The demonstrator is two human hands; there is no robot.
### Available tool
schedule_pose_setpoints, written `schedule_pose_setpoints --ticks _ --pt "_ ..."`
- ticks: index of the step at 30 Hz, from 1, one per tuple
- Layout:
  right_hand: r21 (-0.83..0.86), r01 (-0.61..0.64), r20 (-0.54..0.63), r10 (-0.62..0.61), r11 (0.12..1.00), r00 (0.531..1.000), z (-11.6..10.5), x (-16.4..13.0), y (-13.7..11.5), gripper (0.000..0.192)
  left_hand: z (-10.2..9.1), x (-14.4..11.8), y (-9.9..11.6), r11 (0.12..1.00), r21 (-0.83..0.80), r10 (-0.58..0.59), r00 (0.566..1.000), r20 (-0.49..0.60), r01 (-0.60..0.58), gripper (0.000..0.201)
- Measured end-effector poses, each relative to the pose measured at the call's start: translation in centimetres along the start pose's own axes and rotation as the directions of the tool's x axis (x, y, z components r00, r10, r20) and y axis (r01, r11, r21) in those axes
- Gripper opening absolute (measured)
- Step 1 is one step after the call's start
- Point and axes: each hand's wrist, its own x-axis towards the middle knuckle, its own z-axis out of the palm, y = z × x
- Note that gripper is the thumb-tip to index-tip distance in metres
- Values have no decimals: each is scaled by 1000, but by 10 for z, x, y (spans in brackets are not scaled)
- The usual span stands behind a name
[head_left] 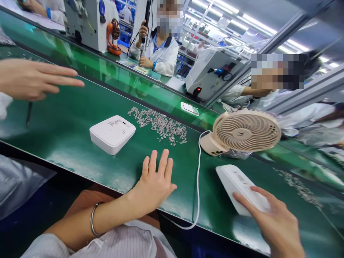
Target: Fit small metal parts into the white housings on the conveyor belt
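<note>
My left hand (154,182) lies flat on the green conveyor belt (67,125), fingers spread, holding nothing; a metal bangle circles that wrist. Just beyond its fingertips is a scatter of several small silver parts (158,123). A white box-shaped housing (112,134) rests on the belt to the left of that hand. My right hand (274,218) lies on a second white housing (239,186) at the belt's near edge, fingers over its right end.
A beige desk fan (243,132) stands on the belt with its white cable (198,179) running over the near edge. Another person's hand (32,79) reaches in from the left. People in white coats sit across at machines (212,73). A small white part (189,108) lies on the far strip.
</note>
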Motion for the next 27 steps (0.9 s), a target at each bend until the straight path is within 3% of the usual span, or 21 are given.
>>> schedule_pose_setpoints --ticks 1,3,6,8,10,11,13,14,16,20,25,27 --pt "51 12 17 -12 999 1000 3 -7 -17 60 -2 -1 -1 999 -19 45 999 -16 -45 60" --pt "195 191 131 -219 962 967 11 -21 -53 57 -5 -2 -3 992 -55 111 992 -57 -114 61" --pt "377 419 244 -525 826 816 26 -27 -98 57 -2 -4 -3 988 -82 118 987 -113 -127 54" --pt "485 428 340 -615 763 711 35 -15 -117 63 3 -5 -2 993 -97 62 992 -106 -73 51" --pt "564 343 417 -617 751 668 46 7 -127 64 7 -5 0 994 -107 8 996 -89 -18 51" --pt "579 289 432 -588 762 684 54 20 -129 61 8 -5 0 994 -109 -9 996 -85 0 52" --pt "553 194 386 -456 810 802 73 44 -131 54 9 -5 1 994 -107 -26 995 -99 16 53" --pt "523 197 331 -411 829 849 85 54 -131 54 9 -6 1 994 -108 -30 994 -109 18 53" --pt "460 284 216 -416 841 883 110 65 -129 54 8 -6 1 993 -114 -40 992 -121 27 53" --pt "392 389 93 -456 834 885 141 66 -125 49 7 -4 2 992 -118 -65 987 -150 47 52" --pt "357 471 59 -523 807 850 141 61 -124 33 1 -4 2 982 -38 -187 969 -161 183 41" --pt "355 482 59 -534 801 843 140 63 -124 26 0 -4 0 990 -63 -132 979 -155 124 42"
